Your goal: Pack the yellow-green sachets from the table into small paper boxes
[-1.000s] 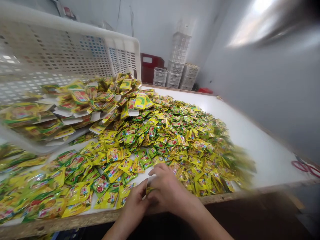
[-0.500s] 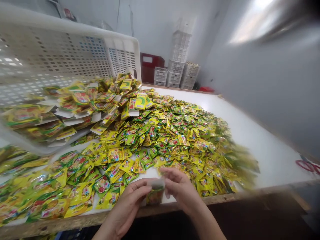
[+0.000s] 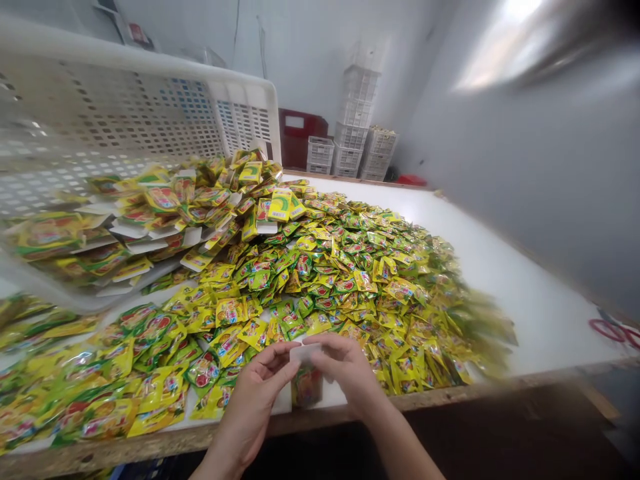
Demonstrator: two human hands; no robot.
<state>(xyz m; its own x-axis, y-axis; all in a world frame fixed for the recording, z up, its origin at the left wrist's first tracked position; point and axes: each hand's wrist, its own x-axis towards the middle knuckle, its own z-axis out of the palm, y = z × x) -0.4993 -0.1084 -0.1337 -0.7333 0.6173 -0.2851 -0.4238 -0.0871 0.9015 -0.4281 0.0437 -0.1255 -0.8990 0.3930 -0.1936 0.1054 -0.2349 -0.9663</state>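
At the table's front edge, a small printed carton (image 3: 307, 387) stands between my hands with its white flap (image 3: 304, 353) up toward me. My left hand (image 3: 253, 397) grips the carton's left side, its thumb against the flap. On the other side my right hand (image 3: 350, 377) pinches the flap with thumb and bent fingers. Whether anything lies inside the carton is hidden. Just beyond the hands spreads a large heap of small yellow and green sachets (image 3: 345, 287), with more sachets (image 3: 165, 387) to the left.
A white perforated basket (image 3: 245, 90) lies tipped at the left, with several open cartons (image 3: 165, 200) spilling out of it. Red-handled scissors (image 3: 607, 330) rest at the right edge of the white table (image 3: 505, 267). Stacked crates (image 3: 350, 137) stand by the far wall.
My right hand has closed in on the carton, and its thumb now presses the flap. The flap, blurred before, shows sharply. My left hand keeps its hold.
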